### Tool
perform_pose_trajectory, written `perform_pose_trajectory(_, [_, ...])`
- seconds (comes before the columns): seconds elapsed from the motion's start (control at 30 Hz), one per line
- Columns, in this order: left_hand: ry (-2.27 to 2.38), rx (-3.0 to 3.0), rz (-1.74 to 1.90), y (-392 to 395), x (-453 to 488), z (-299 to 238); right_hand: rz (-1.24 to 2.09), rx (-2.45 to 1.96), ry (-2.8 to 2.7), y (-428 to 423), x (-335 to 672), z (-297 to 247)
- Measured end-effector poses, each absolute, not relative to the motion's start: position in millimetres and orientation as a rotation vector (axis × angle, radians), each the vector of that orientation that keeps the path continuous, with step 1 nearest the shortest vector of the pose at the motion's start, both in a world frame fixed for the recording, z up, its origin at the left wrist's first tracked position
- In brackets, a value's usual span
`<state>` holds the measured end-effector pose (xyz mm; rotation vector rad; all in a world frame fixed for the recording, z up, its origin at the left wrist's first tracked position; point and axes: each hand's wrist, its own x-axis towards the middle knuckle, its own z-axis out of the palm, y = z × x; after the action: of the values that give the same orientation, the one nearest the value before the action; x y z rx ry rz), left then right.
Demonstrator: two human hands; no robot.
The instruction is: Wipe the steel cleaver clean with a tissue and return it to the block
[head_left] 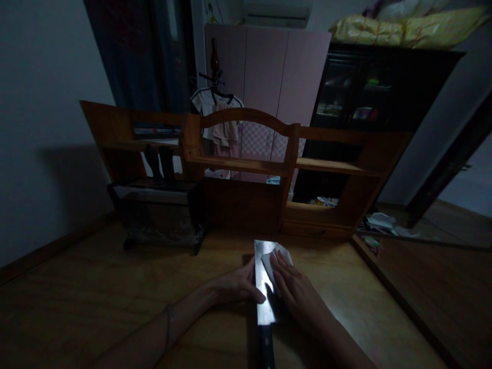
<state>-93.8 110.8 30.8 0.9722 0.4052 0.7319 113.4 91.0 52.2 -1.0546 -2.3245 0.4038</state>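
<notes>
A cleaver with a wide shiny blade [261, 297] lies flat on the wooden desk [115, 297], its dark handle [266, 348] pointing toward me. My left hand [234, 287] rests beside the blade's left edge, fingers curled against it. My right hand [298, 294] lies flat with its fingers stretched out, pressing a white folded tissue [274, 261] onto the blade's far end.
A dark knife block [157, 205] with two black handles sticking up stands at the back left. A wooden shelf unit [246, 169] runs along the desk's far edge. Crumpled papers [380, 223] lie at the right. A pink wardrobe and a dark cabinet stand behind.
</notes>
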Motion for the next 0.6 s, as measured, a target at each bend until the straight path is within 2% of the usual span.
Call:
perform_pose_trajectory(0.27, [0.502,1.007,0.724,111.3,-95.4,22.6,0.454,-0.904,-2.512,71.7,89.9,66.5])
perform_pose_trajectory(0.6, [0.437,0.997,0.693,112.2,-95.1,24.5,0.406,-0.999,-2.462,81.5,99.7,62.1])
